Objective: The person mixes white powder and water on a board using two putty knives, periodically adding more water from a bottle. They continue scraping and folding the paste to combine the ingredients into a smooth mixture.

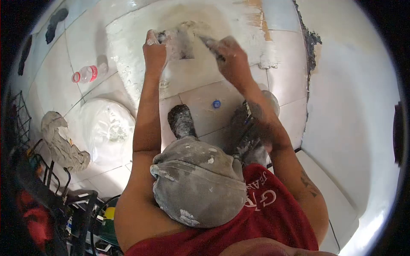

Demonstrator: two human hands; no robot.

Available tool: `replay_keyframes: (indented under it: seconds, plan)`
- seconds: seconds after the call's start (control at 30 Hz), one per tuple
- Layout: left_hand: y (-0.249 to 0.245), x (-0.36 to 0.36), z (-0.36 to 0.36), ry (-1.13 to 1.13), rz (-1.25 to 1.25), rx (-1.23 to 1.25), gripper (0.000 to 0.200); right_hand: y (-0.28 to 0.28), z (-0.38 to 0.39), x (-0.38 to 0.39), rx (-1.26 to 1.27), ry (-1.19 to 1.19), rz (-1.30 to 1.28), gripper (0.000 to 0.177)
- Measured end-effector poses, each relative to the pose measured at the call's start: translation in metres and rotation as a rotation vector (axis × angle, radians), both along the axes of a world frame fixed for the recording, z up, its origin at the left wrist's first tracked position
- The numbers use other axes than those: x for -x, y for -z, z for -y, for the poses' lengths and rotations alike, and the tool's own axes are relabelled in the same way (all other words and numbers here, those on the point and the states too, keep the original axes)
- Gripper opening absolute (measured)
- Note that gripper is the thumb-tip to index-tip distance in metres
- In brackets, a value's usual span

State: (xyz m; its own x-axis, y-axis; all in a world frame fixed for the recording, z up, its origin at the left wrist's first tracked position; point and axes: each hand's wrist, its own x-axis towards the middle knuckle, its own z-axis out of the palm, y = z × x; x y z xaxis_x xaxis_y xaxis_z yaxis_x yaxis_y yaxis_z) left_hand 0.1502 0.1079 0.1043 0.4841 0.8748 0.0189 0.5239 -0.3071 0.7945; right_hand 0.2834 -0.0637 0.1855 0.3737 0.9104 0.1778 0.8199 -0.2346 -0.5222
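My left hand (155, 45) is closed around the handle of a broad blade (184, 45), which lies low over a white-smeared board (128, 47) on the floor. Pale wet paste (190, 27) sits beside the blade's far edge. To the right, my right hand (230, 51) is wrapped round a dark-handled scraper (209, 42), its tip pointing toward the paste. Motion blurs both tools, and their exact shapes are hard to tell.
A plastic bottle (87, 74) lies left of the board, above a round plastic-covered container (109, 128) and a crumpled cloth (62, 141). A blue cap (216, 103) rests on the tiles between my feet. Black metal racks (81, 205) stand lower left.
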Motion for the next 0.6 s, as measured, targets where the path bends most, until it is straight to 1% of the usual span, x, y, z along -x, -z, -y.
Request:
replay_keyframes:
  seconds: [0.1, 0.2, 0.27, 0.33, 0.4, 0.43, 0.53, 0.57, 0.6]
  plan:
    - [-0.014, -0.001, 0.006, 0.029, -0.015, 0.215, 0.046, 0.014, 0.005, 0.024, -0.078, -0.166, -0.131, 0.037]
    - [0.012, 0.002, 0.002, 0.063, -0.019, -0.026, 0.041, 0.025, -0.013, 0.007, 0.013, -0.193, 0.0, 0.038]
    - [0.021, 0.01, 0.006, 0.031, 0.043, 0.159, 0.03, 0.047, -0.028, -0.024, 0.053, -0.149, 0.057, 0.033]
    - [0.011, 0.011, 0.009, 0.041, 0.095, 0.144, 0.025, 0.055, -0.038, -0.05, 0.117, -0.077, 0.113, 0.03]
    - [-0.03, 0.013, 0.024, 0.075, 0.133, -0.06, 0.027, 0.049, -0.035, -0.062, 0.031, -0.043, 0.046, 0.025]
    - [-0.051, 0.013, 0.031, 0.028, 0.17, 0.047, 0.025, 0.045, -0.035, -0.068, -0.009, -0.036, 0.009, 0.022]
    - [-0.044, 0.02, 0.035, 0.053, 0.302, -0.019, 0.021, 0.007, -0.014, -0.064, -0.011, 0.018, -0.14, 0.023]
    - [-0.043, 0.022, 0.034, 0.15, 0.312, -0.129, 0.014, -0.006, -0.006, -0.06, 0.015, 0.005, -0.156, 0.023]
    - [-0.039, 0.022, 0.031, 0.18, 0.353, -0.266, 0.013, -0.019, 0.001, -0.055, 0.042, -0.007, -0.172, 0.023]
